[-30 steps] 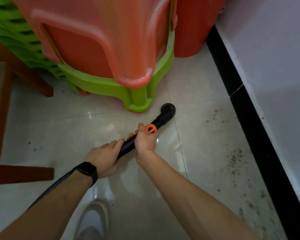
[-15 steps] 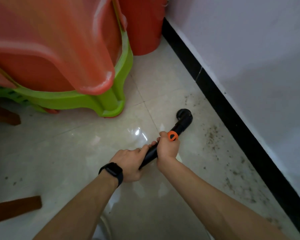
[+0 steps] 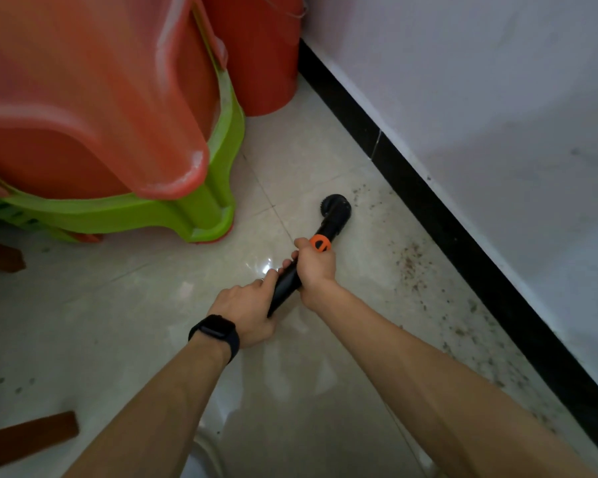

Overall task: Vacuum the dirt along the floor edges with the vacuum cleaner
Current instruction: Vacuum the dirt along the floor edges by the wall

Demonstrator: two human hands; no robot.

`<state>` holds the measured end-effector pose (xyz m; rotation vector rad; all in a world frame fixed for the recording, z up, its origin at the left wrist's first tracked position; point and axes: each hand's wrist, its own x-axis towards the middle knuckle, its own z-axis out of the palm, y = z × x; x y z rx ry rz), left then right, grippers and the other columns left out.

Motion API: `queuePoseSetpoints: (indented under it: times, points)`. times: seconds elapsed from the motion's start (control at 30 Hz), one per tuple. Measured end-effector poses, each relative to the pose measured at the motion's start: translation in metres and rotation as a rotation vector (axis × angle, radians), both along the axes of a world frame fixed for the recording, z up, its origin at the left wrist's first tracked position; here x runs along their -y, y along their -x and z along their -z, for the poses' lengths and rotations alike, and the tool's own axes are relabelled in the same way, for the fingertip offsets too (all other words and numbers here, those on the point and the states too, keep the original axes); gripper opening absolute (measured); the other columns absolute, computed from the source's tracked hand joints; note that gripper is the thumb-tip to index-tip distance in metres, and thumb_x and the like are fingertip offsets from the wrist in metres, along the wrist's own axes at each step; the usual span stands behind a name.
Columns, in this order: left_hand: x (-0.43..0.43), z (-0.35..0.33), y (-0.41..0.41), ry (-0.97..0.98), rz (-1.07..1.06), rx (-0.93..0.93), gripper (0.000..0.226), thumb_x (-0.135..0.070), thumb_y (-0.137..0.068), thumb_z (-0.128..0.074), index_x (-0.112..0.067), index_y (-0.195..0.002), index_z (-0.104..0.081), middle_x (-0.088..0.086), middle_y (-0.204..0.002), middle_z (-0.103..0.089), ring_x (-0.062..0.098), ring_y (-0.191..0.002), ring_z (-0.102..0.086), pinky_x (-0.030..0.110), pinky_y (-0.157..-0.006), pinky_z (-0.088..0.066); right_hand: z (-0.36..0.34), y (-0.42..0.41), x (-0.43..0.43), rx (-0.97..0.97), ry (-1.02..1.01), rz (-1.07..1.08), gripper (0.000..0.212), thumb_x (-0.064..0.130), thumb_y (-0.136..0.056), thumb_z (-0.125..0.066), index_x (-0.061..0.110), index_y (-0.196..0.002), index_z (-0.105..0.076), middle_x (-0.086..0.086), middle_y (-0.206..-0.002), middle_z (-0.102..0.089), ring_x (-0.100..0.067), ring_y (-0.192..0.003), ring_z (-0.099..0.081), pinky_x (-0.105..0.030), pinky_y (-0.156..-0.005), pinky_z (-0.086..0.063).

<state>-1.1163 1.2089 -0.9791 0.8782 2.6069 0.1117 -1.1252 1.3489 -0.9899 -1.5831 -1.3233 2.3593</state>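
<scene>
Both hands hold a black vacuum tube point(image 3: 285, 282) low over the pale tiled floor. My right hand point(image 3: 316, 270) grips it just behind an orange ring point(image 3: 320, 243). My left hand point(image 3: 247, 310), a black watch on its wrist, grips the tube further back. The round black nozzle point(image 3: 337, 210) points down at the floor, a short way from the black skirting point(image 3: 463, 243). Brown dirt specks point(image 3: 411, 267) lie scattered along the skirting, right of the nozzle and trailing toward me.
Stacked orange and green plastic stools point(image 3: 194, 205) stand on the left, close to the nozzle. An orange bucket point(image 3: 259, 60) sits in the corner against the white wall point(image 3: 497, 98). Brown wooden furniture legs point(image 3: 25, 439) show at the left edge.
The nozzle has shifted right, away from the green stool leg and closer to the dirt by the skirting. Both hands kept their grip on the tube.
</scene>
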Motion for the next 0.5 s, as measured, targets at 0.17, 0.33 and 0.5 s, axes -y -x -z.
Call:
queuePoseSetpoints:
  times: [0.17,0.33,0.5]
  points:
    - [-0.007,0.003,0.004,-0.008,-0.028,-0.010,0.053,-0.036,-0.083,-0.057,-0.028,-0.127,-0.028,0.001,-0.111,-0.060,0.031,-0.088,-0.064,0.033,-0.060,-0.034,0.004,0.009,-0.001,0.061,-0.116,0.029,0.021,0.019,-0.091,-0.059,0.005,-0.106,-0.057,0.006,-0.041,-0.055,-0.017,-0.039,-0.059,-0.043,-0.065,-0.063]
    - [-0.026,0.009,-0.002,-0.077,-0.018,0.002,0.047,-0.038,-0.088,-0.054,-0.025,-0.126,-0.031,0.001,-0.111,-0.060,0.026,-0.092,-0.061,0.033,-0.061,-0.037,0.007,0.008,-0.033,0.043,-0.114,0.094,0.015,0.014,-0.092,-0.063,0.006,-0.103,-0.058,0.005,-0.046,-0.054,-0.016,-0.039,-0.056,-0.034,-0.055,-0.055]
    - [-0.044,0.013,0.000,-0.086,-0.007,0.015,0.041,-0.038,-0.088,-0.054,-0.024,-0.119,-0.031,0.002,-0.102,-0.062,0.025,-0.088,-0.058,0.033,-0.058,-0.035,0.005,0.009,-0.053,0.030,-0.071,0.095,0.009,0.008,-0.090,-0.063,0.010,-0.088,-0.054,-0.001,-0.057,-0.051,-0.017,-0.040,-0.049,-0.030,-0.048,-0.050]
